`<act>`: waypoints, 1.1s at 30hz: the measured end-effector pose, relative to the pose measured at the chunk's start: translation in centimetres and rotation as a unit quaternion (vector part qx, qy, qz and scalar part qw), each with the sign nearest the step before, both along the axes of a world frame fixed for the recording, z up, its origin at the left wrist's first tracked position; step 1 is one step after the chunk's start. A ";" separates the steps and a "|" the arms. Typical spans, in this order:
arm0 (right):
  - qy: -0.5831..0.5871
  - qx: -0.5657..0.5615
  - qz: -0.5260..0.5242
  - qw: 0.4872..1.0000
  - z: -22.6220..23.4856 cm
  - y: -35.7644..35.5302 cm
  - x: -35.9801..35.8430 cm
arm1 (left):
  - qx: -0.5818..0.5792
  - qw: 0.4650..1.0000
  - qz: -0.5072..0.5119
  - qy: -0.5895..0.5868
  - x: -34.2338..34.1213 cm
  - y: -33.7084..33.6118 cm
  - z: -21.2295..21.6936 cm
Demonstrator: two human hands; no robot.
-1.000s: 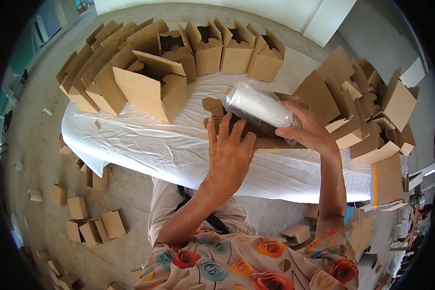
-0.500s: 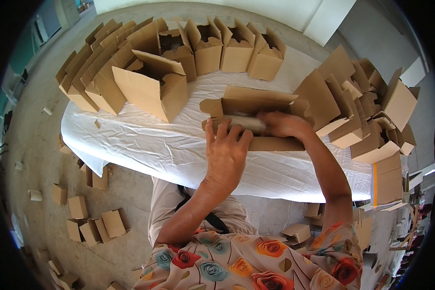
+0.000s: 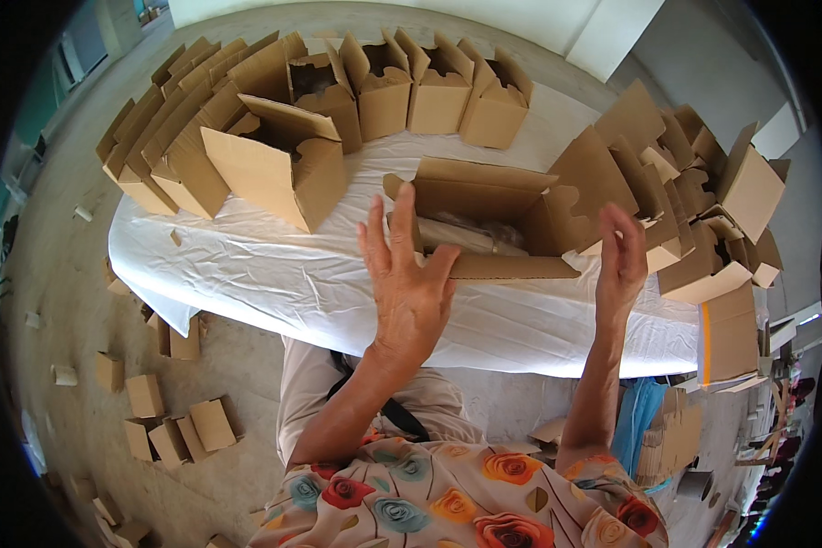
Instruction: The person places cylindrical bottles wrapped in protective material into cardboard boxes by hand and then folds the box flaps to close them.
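Observation:
An open cardboard box (image 3: 521,267) lies on the white cloth in front of me, its long flaps spread. Inside rests a pale item wrapped in clear plastic (image 3: 470,236); its kind cannot be made out. At the box's left end is my left hand (image 3: 406,297), fingers spread, with the index finger by the end flap and the thumb at the near flap. My right hand (image 3: 619,265) is raised just off the box's right end, holding nothing, fingers loosely bent and apart from the thumb.
Several upright open boxes (image 3: 315,187) line the table's far left and back. More open boxes (image 3: 712,279) crowd the right side. The white cloth (image 3: 274,274) covers the table. Small cartons (image 3: 215,423) lie on the floor at left; flat cardboard and a blue sheet (image 3: 637,416) are at lower right.
My right hand has come out of the box, leaving the wrapped item inside, and moved right. My left hand has shifted slightly left, its fingers off the near edge and spread wider.

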State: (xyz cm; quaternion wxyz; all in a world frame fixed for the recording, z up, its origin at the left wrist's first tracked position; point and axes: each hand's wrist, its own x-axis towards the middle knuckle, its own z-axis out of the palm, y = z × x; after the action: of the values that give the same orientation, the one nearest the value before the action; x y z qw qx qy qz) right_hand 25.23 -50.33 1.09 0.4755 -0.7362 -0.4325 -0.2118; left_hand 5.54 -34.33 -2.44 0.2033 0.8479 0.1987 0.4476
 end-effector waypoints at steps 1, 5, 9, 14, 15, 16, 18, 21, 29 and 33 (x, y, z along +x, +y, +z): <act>0.018 0.011 -0.015 1.000 -1.5 -0.9 0.4 | -0.011 1.000 0.007 -0.009 -0.2 0.0 -0.2; 0.112 0.054 0.078 0.989 -5.8 -2.1 -0.2 | -0.056 0.997 -0.024 -0.043 -0.8 0.2 -1.1; 0.143 -0.004 0.123 0.982 -5.6 -0.6 -3.2 | -0.086 0.995 -0.035 -0.044 -1.2 0.2 -1.3; 0.104 -0.023 0.139 0.985 -6.1 -0.1 -2.2 | -0.097 0.993 -0.051 -0.042 -1.0 0.2 -1.9; 0.100 -0.021 0.139 0.985 -6.0 -0.1 -2.1 | -0.092 0.993 -0.056 -0.044 -1.0 0.3 -2.0; 0.095 -0.019 0.139 0.986 -5.8 0.0 -2.0 | -0.086 0.993 -0.061 -0.045 -0.9 0.4 -2.0; 0.095 -0.017 0.133 0.986 -5.6 0.2 -1.7 | -0.087 0.992 -0.063 -0.058 -0.8 0.4 -1.8; 0.092 -0.018 0.124 0.988 -5.6 0.5 -1.3 | -0.144 0.976 -0.112 -0.117 0.0 0.2 -1.8; 0.131 -0.010 0.090 0.987 -5.3 1.6 -1.4 | -0.155 0.976 -0.110 -0.106 1.3 1.0 -1.7; 0.195 0.009 0.089 0.977 -6.4 2.4 -0.1 | -0.110 0.983 -0.064 -0.131 2.5 1.5 -2.1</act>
State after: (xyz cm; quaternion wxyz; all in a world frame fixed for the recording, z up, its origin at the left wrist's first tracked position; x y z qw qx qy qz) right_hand 25.11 -47.95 -5.29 0.5741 -0.7174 -0.3938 -0.0251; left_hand 8.06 -32.85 -4.53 0.3478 0.7650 0.1640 0.5166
